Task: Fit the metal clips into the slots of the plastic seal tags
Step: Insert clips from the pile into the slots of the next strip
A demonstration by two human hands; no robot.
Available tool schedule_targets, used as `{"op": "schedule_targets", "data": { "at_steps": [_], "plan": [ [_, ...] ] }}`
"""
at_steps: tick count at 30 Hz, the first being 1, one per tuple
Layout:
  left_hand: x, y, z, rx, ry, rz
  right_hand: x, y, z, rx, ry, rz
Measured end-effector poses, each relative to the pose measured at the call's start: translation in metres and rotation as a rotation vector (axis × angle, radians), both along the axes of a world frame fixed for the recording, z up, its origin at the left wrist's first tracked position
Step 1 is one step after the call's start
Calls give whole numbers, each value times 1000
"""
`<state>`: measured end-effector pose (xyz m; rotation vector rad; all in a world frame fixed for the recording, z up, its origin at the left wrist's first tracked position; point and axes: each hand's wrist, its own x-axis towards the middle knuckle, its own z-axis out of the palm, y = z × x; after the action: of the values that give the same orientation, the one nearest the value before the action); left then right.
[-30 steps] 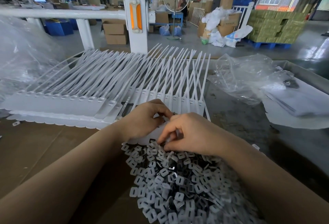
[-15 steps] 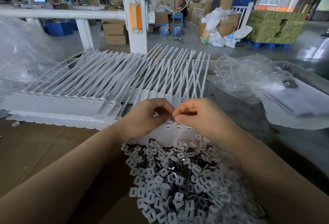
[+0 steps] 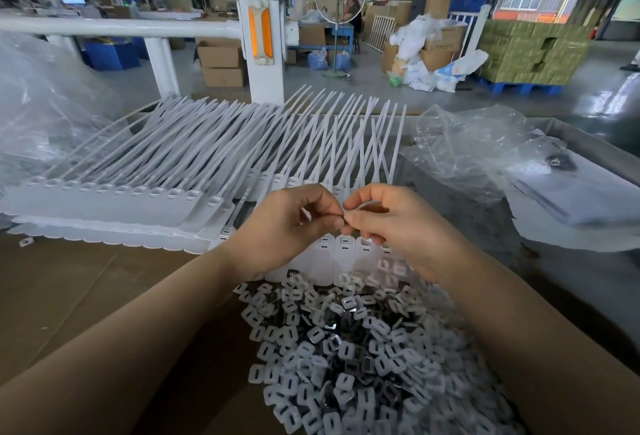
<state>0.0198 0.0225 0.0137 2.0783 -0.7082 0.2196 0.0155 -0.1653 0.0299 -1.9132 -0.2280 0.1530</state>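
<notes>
A strip of white plastic seal tags (image 3: 344, 247) lies under my hands, its slotted heads toward me and its long tails fanned away. A heap of small metal clips (image 3: 346, 348) covers the table in front of it. My left hand (image 3: 280, 227) and my right hand (image 3: 398, 223) meet fingertip to fingertip just above the tag heads, both with curled fingers pinching something tiny where they touch. The pinched piece is almost wholly hidden by the fingertips.
More joined rows of seal tags (image 3: 104, 199) lie stacked at the left on brown cardboard (image 3: 69, 289). Crumpled clear plastic bags (image 3: 478, 147) sit at the right and far left. A white post (image 3: 258, 36) and rail stand behind the table.
My right hand rose from the clip heap to meet my left hand above the tag heads. Since half a second ago both hands have barely shifted.
</notes>
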Motion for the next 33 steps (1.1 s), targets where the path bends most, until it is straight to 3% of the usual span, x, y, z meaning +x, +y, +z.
{"op": "schedule_targets", "data": {
  "at_steps": [7, 16, 33],
  "plan": [
    [1, -1, 0, -3, 184, 33, 1, -2, 1, -118, -116, -31],
    [3, -1, -3, 55, 232, 41, 2, -1, -3, -365, -252, 8],
    [7, 6, -11, 357, 110, 71, 6, -13, -5, -625, 5, -96]
  ]
}}
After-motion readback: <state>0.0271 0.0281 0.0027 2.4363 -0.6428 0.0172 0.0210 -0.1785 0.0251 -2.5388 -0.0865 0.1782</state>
